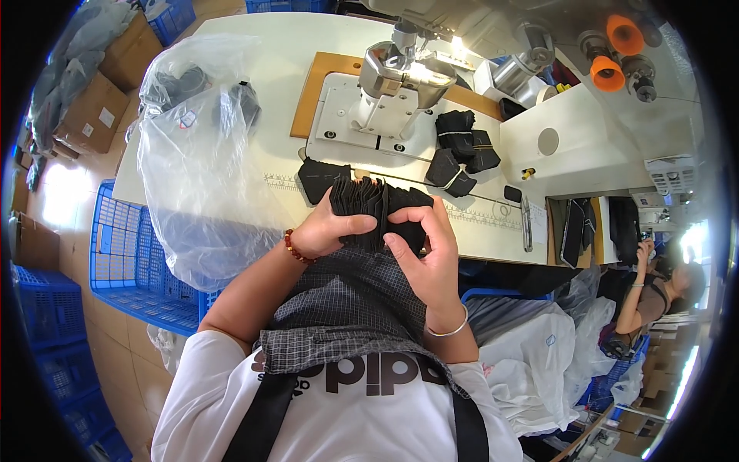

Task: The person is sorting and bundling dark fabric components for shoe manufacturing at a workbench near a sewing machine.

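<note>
Over the table's front edge, my left hand [326, 228] is closed around a thick stack of black fabric pieces [359, 202], thumb pressed on its near side. The pieces' edges fan out at the top. My right hand [428, 248] grips the right part of the same stack, its fingers bent over the fabric and thumb below. Just beyond my left hand lies another black fabric piece [319, 180] on the table. Several tied bundles of black pieces [453, 134] rest to the right of the sewing machine [394, 94].
A clear plastic bag [202, 192] with dark items covers the table's left side and hangs over its edge. Blue crates [142, 258] stand at the left. Ruler markings [481, 214] run along the table front, near a metal tool [527, 225]. Another person [654, 296] sits at far right.
</note>
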`<state>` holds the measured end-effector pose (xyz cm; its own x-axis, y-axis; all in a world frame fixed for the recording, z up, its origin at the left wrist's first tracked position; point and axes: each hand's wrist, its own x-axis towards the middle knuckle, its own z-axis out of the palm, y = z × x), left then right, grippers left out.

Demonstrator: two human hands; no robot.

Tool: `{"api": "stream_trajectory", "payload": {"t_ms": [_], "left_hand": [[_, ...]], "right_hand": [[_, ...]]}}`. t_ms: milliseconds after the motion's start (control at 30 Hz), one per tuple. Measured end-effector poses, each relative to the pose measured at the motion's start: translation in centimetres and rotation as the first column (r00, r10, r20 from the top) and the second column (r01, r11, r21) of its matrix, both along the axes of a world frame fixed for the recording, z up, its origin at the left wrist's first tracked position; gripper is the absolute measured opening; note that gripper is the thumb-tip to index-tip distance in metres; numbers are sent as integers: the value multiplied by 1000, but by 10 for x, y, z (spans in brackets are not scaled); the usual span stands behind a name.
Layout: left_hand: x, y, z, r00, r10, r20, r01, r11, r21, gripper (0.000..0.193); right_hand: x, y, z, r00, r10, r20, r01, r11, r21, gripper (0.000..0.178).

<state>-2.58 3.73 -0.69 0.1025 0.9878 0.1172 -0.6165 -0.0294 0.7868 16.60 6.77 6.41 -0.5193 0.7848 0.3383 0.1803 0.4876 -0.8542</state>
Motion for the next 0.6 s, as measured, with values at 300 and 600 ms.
{"api": "stream_trajectory", "payload": {"t_ms": [300, 600], "left_hand": [[0, 0, -1, 999, 7, -35, -7, 1000, -10, 53], [1, -2, 1, 1000, 21, -8, -21, 999, -27, 48]], "right_hand": [[-3, -1, -4, 999, -17, -28, 17, 1000, -6, 24], [1, 1, -5, 998, 23, -60, -27, 997, -73, 19]]}}
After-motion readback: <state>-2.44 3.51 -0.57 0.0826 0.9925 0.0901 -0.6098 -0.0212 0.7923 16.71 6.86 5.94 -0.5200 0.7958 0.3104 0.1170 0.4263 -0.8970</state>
